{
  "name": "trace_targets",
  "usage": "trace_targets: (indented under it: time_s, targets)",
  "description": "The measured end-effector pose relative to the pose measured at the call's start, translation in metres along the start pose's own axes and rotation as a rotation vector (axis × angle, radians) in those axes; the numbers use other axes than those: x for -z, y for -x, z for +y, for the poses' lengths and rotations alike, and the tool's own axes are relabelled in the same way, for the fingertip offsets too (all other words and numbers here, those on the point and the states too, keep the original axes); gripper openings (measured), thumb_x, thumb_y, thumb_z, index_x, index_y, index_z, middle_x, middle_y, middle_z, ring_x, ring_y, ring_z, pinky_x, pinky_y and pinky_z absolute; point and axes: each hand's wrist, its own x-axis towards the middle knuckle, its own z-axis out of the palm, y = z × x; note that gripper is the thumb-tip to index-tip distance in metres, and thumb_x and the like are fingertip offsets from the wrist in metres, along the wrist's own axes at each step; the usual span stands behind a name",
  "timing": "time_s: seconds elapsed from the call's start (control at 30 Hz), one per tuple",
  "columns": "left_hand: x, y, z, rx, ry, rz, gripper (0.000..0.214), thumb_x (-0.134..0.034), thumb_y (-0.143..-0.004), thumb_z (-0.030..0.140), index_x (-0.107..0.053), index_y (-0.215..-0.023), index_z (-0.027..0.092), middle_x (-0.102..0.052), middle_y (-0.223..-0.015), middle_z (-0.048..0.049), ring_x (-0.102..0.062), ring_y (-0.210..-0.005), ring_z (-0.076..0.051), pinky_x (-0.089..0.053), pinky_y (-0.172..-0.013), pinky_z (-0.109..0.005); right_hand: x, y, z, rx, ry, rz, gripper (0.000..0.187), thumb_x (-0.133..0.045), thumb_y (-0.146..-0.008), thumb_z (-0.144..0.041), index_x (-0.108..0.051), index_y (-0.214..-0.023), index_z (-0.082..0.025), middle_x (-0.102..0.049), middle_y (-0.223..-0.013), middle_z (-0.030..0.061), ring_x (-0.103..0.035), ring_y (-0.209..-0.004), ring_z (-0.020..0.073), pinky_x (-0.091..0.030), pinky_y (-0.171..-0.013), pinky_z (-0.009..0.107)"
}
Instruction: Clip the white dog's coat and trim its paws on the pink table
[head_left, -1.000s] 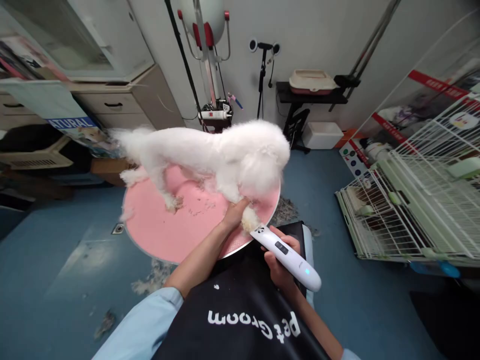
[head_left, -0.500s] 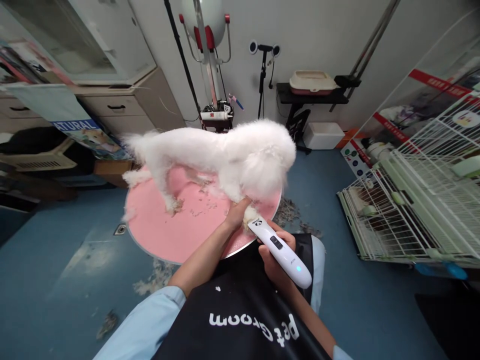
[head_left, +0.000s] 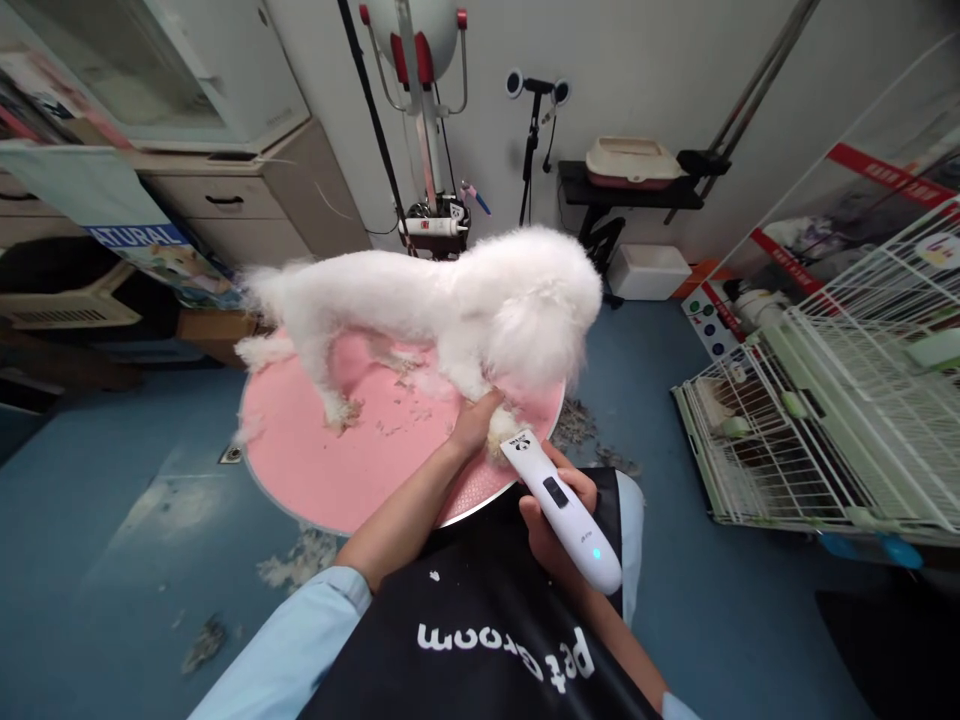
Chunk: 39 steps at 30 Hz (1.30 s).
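Note:
A fluffy white dog point(head_left: 390, 290) stands on a round pink grooming table point(head_left: 322, 480), its head lowered at the right. My left hand point(head_left: 475, 420) is closed round one of its front legs, close above the paw point(head_left: 501, 432). White pet clippers point(head_left: 566, 510) with a black switch and a lit blue-green light are in my right hand point(head_left: 566, 490), their head end at that paw. The blade itself is hidden from me. Loose clumps of cut fur point(head_left: 409, 405) lie on the tabletop under the dog.
Cut fur point(head_left: 300, 560) is scattered on the blue floor. White wire cages point(head_left: 810, 420) stand at the right. Behind the dog are a dryer stand point(head_left: 427, 130) and a small black table point(head_left: 630, 190) bearing a litter tray point(head_left: 632, 162). Drawers point(head_left: 225, 205) stand at the left.
The view has shifted slightly. Both hands keep their holds on the leg and the clippers; the clippers stay at the paw.

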Motion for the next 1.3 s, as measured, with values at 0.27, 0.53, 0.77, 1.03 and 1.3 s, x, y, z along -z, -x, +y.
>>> trace_targets:
  time_s: [0.27,0.53,0.77,1.03,1.3]
  targets:
    - [0.0,-0.013,0.004,-0.023,-0.062,-0.089,0.026,-0.065,-0.06,0.04,-0.054,-0.057,0.017,-0.051,-0.051,0.0017,-0.046,-0.046,-0.01,-0.036,-0.048,-0.024,-0.01,-0.008,-0.001,0.061,0.114,0.037,0.033,-0.064,-0.082,-0.031,-0.041,-0.106,-0.027,-0.059,-0.122,0.0127,-0.063,-0.11,0.0276,-0.053,-0.083,0.044]
    - [-0.004,-0.022,0.01,-0.079,-0.121,-0.221,0.028,-0.067,-0.066,0.04,-0.058,-0.059,0.015,-0.057,-0.055,-0.0015,-0.051,-0.051,-0.012,-0.039,-0.053,-0.025,-0.015,-0.018,-0.002,0.129,0.22,0.072,0.034,-0.064,-0.081,-0.031,-0.04,-0.106,-0.027,-0.06,-0.122,0.0118,-0.064,-0.108,0.0259,-0.053,-0.083,0.043]
    - [-0.009,-0.023,0.015,-0.101,-0.126,-0.261,0.025,-0.067,-0.067,0.037,-0.061,-0.062,0.014,-0.06,-0.06,-0.0032,-0.052,-0.056,-0.013,-0.041,-0.055,-0.025,-0.011,-0.018,0.001,0.139,0.249,0.052,0.037,-0.065,-0.082,-0.028,-0.04,-0.109,-0.028,-0.057,-0.128,0.0136,-0.06,-0.116,0.0277,-0.052,-0.087,0.046]
    - [-0.006,-0.025,0.011,-0.109,-0.136,-0.325,0.025,-0.069,-0.069,0.04,-0.064,-0.064,0.015,-0.064,-0.066,-0.0044,-0.057,-0.064,-0.016,-0.045,-0.064,-0.027,-0.01,-0.024,-0.009,0.092,0.273,0.015,0.038,-0.061,-0.086,-0.029,-0.038,-0.116,-0.026,-0.051,-0.137,0.015,-0.05,-0.13,0.0287,-0.047,-0.097,0.05]
    - [0.0,-0.027,0.013,-0.082,-0.154,-0.425,0.034,-0.065,-0.069,0.05,-0.066,-0.066,0.016,-0.063,-0.066,-0.0041,-0.055,-0.062,-0.015,-0.044,-0.06,-0.026,-0.002,-0.01,-0.013,0.212,0.384,0.018,0.039,-0.066,-0.08,-0.027,-0.04,-0.11,-0.027,-0.058,-0.122,0.0113,-0.063,-0.108,0.0264,-0.054,-0.083,0.045]
